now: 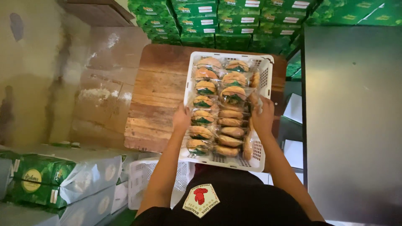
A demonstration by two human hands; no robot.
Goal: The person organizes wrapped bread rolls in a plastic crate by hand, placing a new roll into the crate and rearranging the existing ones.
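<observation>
Crate (268,79) on wooden table (159,96), green boxes (234,21) behind

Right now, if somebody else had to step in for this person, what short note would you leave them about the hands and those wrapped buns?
Left hand: rests on the left edge of the white crate, touching the wrapped buns there; it grips nothing that I can see.
Right hand: at the crate's right side, fingers on a clear-wrapped bun standing on edge.
The crate sits on a wooden table, with green cartons stacked behind.
Done: two rows of buns fill the crate, more on edge along the right wall.
Left: the bun under the right hand seems not yet settled.
</observation>
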